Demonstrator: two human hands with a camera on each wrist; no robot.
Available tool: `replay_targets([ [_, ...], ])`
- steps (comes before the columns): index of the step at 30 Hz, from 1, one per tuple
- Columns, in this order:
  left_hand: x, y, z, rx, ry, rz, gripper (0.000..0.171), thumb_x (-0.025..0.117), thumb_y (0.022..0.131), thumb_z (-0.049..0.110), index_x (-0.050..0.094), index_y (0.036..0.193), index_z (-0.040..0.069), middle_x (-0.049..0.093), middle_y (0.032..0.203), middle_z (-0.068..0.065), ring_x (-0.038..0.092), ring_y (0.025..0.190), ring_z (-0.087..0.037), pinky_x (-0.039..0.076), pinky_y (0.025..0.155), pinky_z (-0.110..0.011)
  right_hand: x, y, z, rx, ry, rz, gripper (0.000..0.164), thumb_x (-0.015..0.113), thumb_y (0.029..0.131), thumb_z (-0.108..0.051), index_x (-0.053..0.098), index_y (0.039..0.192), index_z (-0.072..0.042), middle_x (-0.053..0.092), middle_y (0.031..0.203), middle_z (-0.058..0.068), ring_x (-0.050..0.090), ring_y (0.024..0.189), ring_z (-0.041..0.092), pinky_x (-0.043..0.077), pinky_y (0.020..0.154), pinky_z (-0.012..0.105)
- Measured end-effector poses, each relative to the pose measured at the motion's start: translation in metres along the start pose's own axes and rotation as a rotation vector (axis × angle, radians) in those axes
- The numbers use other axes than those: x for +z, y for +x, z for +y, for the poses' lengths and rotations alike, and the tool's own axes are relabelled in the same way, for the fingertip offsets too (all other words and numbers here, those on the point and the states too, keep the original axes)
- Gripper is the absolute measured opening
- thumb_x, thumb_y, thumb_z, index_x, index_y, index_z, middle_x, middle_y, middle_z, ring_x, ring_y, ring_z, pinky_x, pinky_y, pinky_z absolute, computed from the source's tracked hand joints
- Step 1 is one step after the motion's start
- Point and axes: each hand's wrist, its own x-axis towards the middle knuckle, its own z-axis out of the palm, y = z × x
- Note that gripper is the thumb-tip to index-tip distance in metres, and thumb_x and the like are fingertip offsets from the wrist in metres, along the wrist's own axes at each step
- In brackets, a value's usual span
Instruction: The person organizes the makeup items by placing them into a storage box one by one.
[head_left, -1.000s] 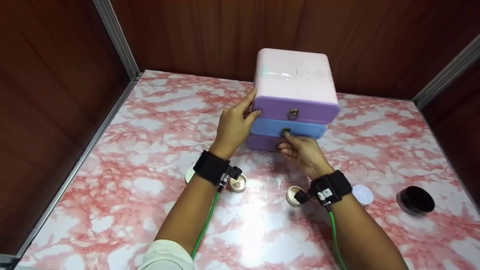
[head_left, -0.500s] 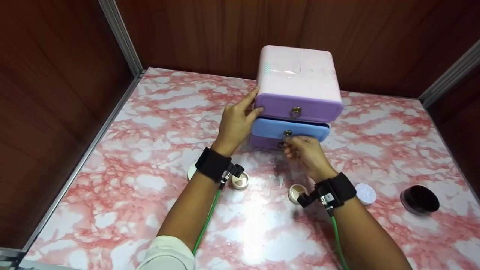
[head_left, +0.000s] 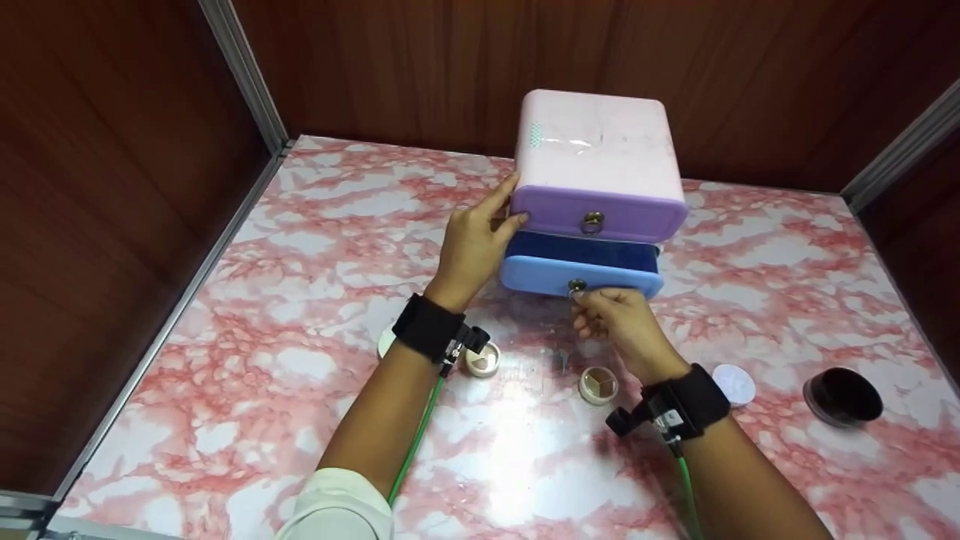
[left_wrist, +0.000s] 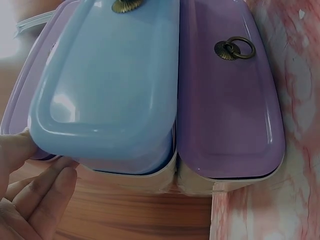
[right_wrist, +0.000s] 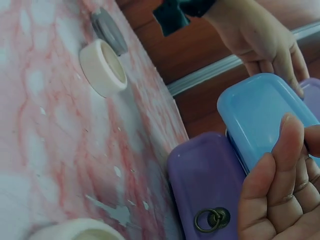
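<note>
A small three-drawer cabinet (head_left: 600,146) with a pale pink top stands toward the back. Its blue middle drawer (head_left: 536,275) is pulled out, showing a dark blue inside. My right hand (head_left: 626,330) pinches the ring pull (head_left: 576,285) of that drawer between thumb and fingers. On the cabinet's left side rests my left hand (head_left: 471,251), fingers along the side and thumb at the edge of the purple top drawer (head_left: 551,214). The purple bottom drawer (left_wrist: 225,110) is shut in the left wrist view; from the head view the blue drawer hides it.
Two small round pots (head_left: 598,386) with divided tan contents sit in front of the cabinet. A pale lilac disc (head_left: 733,385) and a black bowl (head_left: 844,397) lie to the right. Behind my left wrist a whitish disc (head_left: 386,341) is partly hidden. Dark wood panels (head_left: 412,67) enclose the marbled tabletop.
The blue middle drawer has slid out toward me, from closed to well open, with my right hand drawing back on its ring. My left hand has stayed against the cabinet's side.
</note>
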Motion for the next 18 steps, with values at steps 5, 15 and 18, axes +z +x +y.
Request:
replay_targets([
  [5,0.0,0.0,0.0,0.006,0.007,0.0,0.055,0.073,0.089,0.023,0.054,0.14,0.015,0.065,0.118,-0.012,0.067,0.101,-0.014,0.052,0.084,-0.021,0.002,-0.012,0.001,0.013,0.055,-0.029,0.019,0.065,0.093,-0.011,0.069,0.085,0.005,0.064,0.071,0.012,0.059,0.058,0.016,0.054,0.056,0.028],
  [15,0.0,0.0,0.0,0.003,0.002,0.005,0.055,0.073,0.088,0.021,0.054,0.14,0.014,0.064,0.12,-0.011,0.064,0.107,-0.017,0.049,0.089,-0.021,0.002,-0.03,0.005,0.038,0.086,-0.048,0.017,0.067,0.092,-0.013,0.07,0.086,0.003,0.064,0.081,0.014,0.06,0.063,0.015,0.053,0.057,0.025],
  [18,0.001,0.0,0.001,0.008,0.003,0.005,0.055,0.073,0.088,0.02,0.054,0.14,0.013,0.065,0.12,-0.012,0.065,0.107,-0.018,0.05,0.089,-0.022,0.002,-0.034,0.008,0.041,0.078,-0.04,0.018,0.067,0.091,-0.012,0.068,0.087,0.006,0.064,0.08,0.014,0.06,0.062,0.016,0.053,0.057,0.026],
])
